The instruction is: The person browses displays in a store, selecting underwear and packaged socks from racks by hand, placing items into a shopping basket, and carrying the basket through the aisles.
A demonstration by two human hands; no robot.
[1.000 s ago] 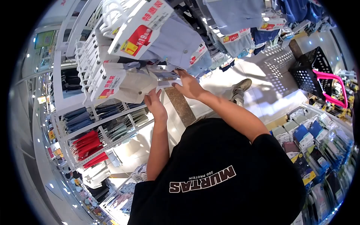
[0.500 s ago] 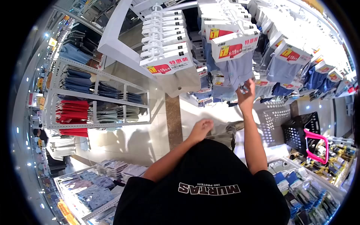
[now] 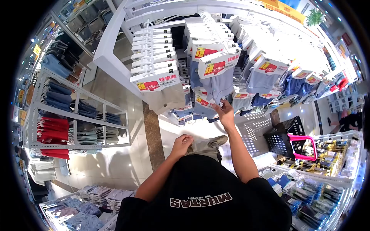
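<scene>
Light-blue shorts [image 3: 219, 84] hang folded from a white card header with a red and yellow price label [image 3: 219, 67]. At their lower end is my right hand [image 3: 226, 115], thumb and fingers closed on the hem. My left hand [image 3: 181, 146] is held in front of my body, below the rack, fingers loosely curled with nothing visible in them. To the left of the light-blue shorts hang beige shorts [image 3: 166, 99] under a similar card. More blue shorts [image 3: 266, 80] hang to the right.
A white rack frame [image 3: 106, 48] borders the hanging rows. At the right, a black perforated basket [image 3: 283, 139] with a pink handle [image 3: 314, 148] stands on the floor. Shelves with red folded clothes [image 3: 52, 131] are at the left. Packaged goods [image 3: 312, 192] fill a bin at lower right.
The view has shifted, so the rack sits further left and lower. My right hand has closed at the hem of the light-blue shorts. My left hand stays curled near my body.
</scene>
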